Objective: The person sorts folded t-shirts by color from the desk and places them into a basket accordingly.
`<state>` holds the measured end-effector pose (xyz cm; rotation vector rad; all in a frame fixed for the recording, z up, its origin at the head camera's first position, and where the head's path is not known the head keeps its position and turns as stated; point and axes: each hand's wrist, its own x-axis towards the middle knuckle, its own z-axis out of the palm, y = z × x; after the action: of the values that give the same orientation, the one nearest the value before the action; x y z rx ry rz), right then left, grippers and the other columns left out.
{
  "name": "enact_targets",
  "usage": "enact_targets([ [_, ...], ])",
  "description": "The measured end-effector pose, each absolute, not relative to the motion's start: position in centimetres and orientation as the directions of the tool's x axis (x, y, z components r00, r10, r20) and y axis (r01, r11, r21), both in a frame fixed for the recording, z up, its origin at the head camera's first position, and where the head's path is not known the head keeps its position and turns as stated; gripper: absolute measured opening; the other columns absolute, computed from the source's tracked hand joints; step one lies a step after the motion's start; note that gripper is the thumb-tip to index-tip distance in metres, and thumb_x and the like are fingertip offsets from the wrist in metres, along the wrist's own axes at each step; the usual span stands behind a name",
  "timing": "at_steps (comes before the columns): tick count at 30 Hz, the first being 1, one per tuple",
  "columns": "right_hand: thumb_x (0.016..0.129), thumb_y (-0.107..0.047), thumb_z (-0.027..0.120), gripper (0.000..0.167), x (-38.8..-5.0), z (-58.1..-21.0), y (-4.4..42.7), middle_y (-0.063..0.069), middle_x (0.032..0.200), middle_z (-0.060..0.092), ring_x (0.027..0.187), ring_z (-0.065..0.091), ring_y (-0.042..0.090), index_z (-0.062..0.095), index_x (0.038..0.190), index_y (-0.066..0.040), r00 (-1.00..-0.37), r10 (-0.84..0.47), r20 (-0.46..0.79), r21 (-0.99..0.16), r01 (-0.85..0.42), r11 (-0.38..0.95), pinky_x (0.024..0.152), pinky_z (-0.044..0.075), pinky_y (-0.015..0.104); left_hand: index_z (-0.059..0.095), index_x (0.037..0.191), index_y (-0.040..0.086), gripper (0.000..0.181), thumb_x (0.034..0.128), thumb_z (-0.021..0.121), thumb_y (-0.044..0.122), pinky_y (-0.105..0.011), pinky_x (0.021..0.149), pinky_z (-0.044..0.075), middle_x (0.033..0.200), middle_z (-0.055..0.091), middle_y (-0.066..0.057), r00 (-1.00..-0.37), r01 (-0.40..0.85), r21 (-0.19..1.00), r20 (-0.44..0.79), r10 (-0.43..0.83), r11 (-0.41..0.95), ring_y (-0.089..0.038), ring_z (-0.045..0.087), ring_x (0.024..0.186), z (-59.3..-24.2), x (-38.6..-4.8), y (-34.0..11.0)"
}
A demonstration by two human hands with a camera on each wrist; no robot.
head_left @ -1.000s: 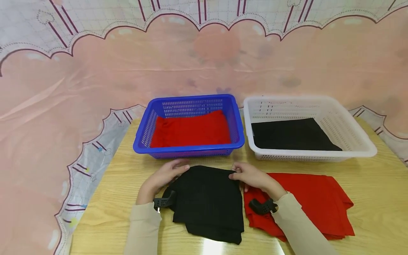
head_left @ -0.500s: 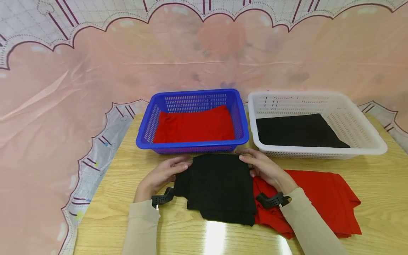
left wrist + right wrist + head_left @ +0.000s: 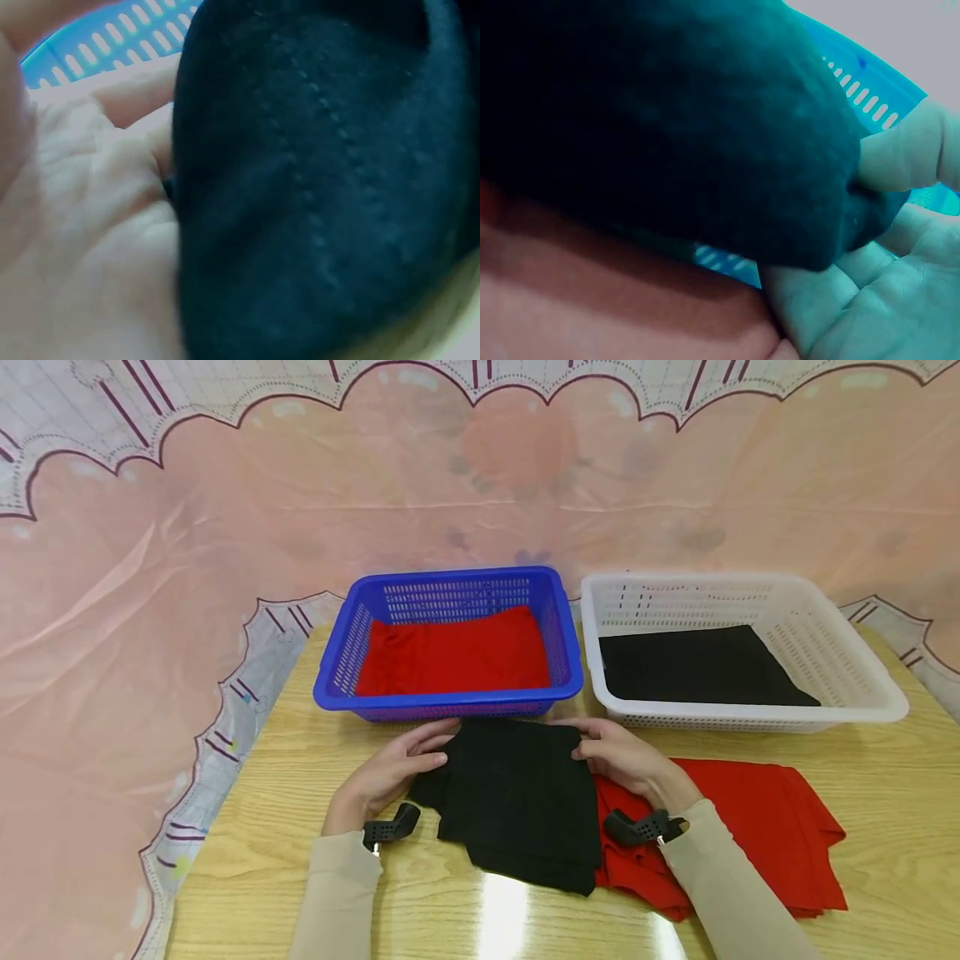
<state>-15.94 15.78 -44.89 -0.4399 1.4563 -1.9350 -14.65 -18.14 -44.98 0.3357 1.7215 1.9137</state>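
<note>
A folded black garment lies in front of the blue basket on the wooden table, its far edge close to the basket. My left hand holds its left far side, thumb on top; in the left wrist view the fingers pass behind the dark fabric, which shows a double row of stitching. At the right far corner, my right hand pinches the garment; the right wrist view shows the thumb pressing the fabric onto the fingers. Some left fingertips are hidden under the cloth.
The blue basket with red cloth inside stands behind the garment. To its right is a white basket holding black cloth. A folded red garment lies at the right, partly under my right forearm.
The black garment has shifted forward, closer to the blue basket, and a little to the right, with both hands at it. The head view has tilted slightly. Baskets and red garment stay put.
</note>
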Motion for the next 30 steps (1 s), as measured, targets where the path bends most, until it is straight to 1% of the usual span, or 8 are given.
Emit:
enact_targets([
  [5, 0.083, 0.008, 0.04, 0.044, -15.9, -44.8, 15.6, 0.009, 0.11, 0.059, 0.097, 0.056, 0.02, 0.041, 0.127, 0.007, -0.715, -0.685, -0.136, -0.949, 0.293, -0.118, 0.086, 0.044, 0.036, 0.036, 0.136, 0.009, 0.051, 0.088, 0.054, 0.008, -0.038, 0.106, 0.016, 0.14, 0.034, -0.006, -0.833, -0.216, 0.974, -0.148, 0.534, -0.066, -0.02, 0.029, 0.128, -44.9, -14.5, -17.9],
  [12, 0.086, 0.004, 0.042, 0.043, -15.8, -44.5, 15.5, 0.011, 0.115, 0.056, 0.099, 0.054, 0.024, 0.042, 0.129, 0.0, -0.732, -0.657, -0.18, -0.958, 0.282, -0.051, 0.086, 0.044, 0.036, 0.038, 0.135, 0.009, 0.053, 0.0859, 0.059, 0.013, -0.039, 0.106, 0.016, 0.14, 0.032, -0.006, -0.839, -0.216, 0.976, -0.178, 0.514, -0.015, -0.02, 0.027, 0.129, -44.8, -14.4, -17.7],
  [15, 0.087, 0.003, 0.043, 0.04, -15.7, -44.4, 15.5, 0.011, 0.114, 0.056, 0.097, 0.055, 0.024, 0.043, 0.128, 0.001, -0.741, -0.644, -0.19, -0.961, 0.273, -0.031, 0.085, 0.045, 0.037, 0.038, 0.136, 0.013, 0.054, 0.0859, 0.059, 0.014, -0.038, 0.105, 0.02, 0.141, 0.03, -0.005, -0.825, -0.229, 0.973, -0.184, 0.534, -0.018, -0.021, 0.028, 0.128, -44.6, -14.4, -17.5],
  [17, 0.088, 0.003, 0.043, 0.038, -15.6, -44.4, 15.5, 0.01, 0.11, 0.058, 0.095, 0.056, 0.023, 0.044, 0.125, 0.002, -0.754, -0.629, -0.188, -0.963, 0.268, -0.033, 0.083, 0.046, 0.036, 0.038, 0.136, 0.017, 0.054, 0.0864, 0.058, 0.013, -0.036, 0.103, 0.026, 0.142, 0.03, -0.002, -0.812, -0.239, 0.971, -0.183, 0.554, -0.03, -0.02, 0.03, 0.127, -44.5, -14.3, -17.3],
  [19, 0.088, 0.004, 0.044, 0.036, -15.6, -44.4, 15.5, 0.009, 0.107, 0.058, 0.093, 0.057, 0.022, 0.044, 0.124, 0.003, -0.769, -0.613, -0.179, -0.963, 0.266, -0.051, 0.082, 0.047, 0.035, 0.037, 0.137, 0.02, 0.053, 0.0877, 0.056, 0.012, -0.035, 0.099, 0.032, 0.142, 0.029, -0.001, -0.795, -0.243, 0.969, -0.172, 0.582, -0.045, -0.022, 0.033, 0.125, -44.2, -14.3, -17.2],
  [23, 0.087, 0.006, 0.044, 0.033, -15.5, -44.2, 15.5, 0.007, 0.103, 0.059, 0.09, 0.057, 0.021, 0.047, 0.12, 0.0, -0.794, -0.584, -0.172, -0.957, 0.275, -0.091, 0.079, 0.047, 0.033, 0.032, 0.139, 0.023, 0.055, 0.0893, 0.052, 0.011, -0.038, 0.095, 0.037, 0.143, 0.027, -0.001, -0.769, -0.245, 0.966, -0.138, 0.625, -0.087, -0.026, 0.035, 0.124, -43.8, -14.3, -16.9],
  [26, 0.087, 0.007, 0.043, 0.033, -15.5, -44.2, 15.6, 0.007, 0.103, 0.059, 0.09, 0.058, 0.021, 0.048, 0.117, -0.002, -0.794, -0.584, -0.169, -0.949, 0.291, -0.122, 0.079, 0.048, 0.034, 0.03, 0.139, 0.025, 0.058, 0.0883, 0.054, 0.012, -0.04, 0.099, 0.031, 0.144, 0.025, 0.001, -0.776, -0.213, 0.975, -0.131, 0.617, -0.061, -0.022, 0.029, 0.128, -43.6, -14.3, -16.7],
  [30, 0.087, 0.008, 0.041, 0.033, -15.5, -44.2, 15.7, 0.007, 0.104, 0.059, 0.092, 0.058, 0.022, 0.048, 0.117, -0.005, -0.785, -0.602, -0.145, -0.938, 0.303, -0.169, 0.08, 0.048, 0.036, 0.033, 0.137, 0.03, 0.059, 0.0863, 0.059, 0.018, -0.042, 0.105, 0.019, 0.143, 0.024, 0.009, -0.8, -0.154, 0.985, -0.172, 0.575, 0.08, -0.013, 0.02, 0.131, -43.7, -14.5, -16.4],
])
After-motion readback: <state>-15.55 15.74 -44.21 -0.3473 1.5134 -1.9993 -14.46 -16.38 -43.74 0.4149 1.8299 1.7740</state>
